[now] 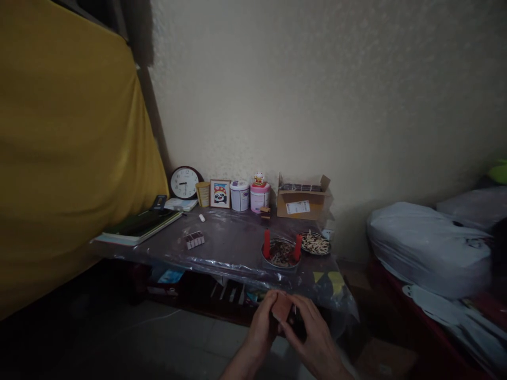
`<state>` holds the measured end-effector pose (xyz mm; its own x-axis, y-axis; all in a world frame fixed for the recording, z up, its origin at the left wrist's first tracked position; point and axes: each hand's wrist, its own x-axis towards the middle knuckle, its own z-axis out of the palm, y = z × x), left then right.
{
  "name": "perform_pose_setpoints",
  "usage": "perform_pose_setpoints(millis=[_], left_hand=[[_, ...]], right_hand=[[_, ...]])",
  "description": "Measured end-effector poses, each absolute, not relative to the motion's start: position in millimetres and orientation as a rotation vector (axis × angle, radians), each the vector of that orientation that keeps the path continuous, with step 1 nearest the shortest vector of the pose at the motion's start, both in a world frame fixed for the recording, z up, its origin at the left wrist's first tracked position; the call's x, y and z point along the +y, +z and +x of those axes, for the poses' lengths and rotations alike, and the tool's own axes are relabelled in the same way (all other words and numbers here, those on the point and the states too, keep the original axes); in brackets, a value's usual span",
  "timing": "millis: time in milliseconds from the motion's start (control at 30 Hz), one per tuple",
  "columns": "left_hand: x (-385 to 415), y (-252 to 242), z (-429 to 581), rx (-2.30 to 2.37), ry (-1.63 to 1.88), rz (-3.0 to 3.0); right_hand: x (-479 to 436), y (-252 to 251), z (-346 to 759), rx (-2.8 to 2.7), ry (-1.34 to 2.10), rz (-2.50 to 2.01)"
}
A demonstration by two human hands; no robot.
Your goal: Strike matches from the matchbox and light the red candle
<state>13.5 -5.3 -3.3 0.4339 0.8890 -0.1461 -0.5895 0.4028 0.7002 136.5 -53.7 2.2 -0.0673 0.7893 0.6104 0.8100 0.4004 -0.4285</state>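
Both my hands meet low in the head view, in front of the table edge. My left hand (261,324) and my right hand (312,332) close together on a small brown matchbox (282,307), fingers curled around it. Just beyond them on the table stands a round metal dish (280,262) with dark contents and two red candles (266,243) upright at its rim. To its right a second dish (316,244) holds a heap of pale matchsticks.
A low table covered in plastic sheet (229,243) carries several matchboxes (195,239), a clock (184,182), a framed picture (220,193), tins (240,196), a cardboard box (303,200) and books (138,226). Yellow cloth (67,148) hangs left; plastic-wrapped bundles (428,248) lie right.
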Motion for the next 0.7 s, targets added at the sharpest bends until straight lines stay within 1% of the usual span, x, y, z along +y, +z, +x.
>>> perform_pose_setpoints(millis=[267,500,700], left_hand=[[-2,8,4,0.550,0.988,0.773],[-7,14,0,0.527,1.013,0.925],[-8,14,-3,0.517,1.000,0.988]], right_hand=[[-52,10,149,-1.665,0.091,-1.435],[-54,13,146,-1.672,0.111,-1.407],[-55,15,145,-1.650,0.199,-1.428]])
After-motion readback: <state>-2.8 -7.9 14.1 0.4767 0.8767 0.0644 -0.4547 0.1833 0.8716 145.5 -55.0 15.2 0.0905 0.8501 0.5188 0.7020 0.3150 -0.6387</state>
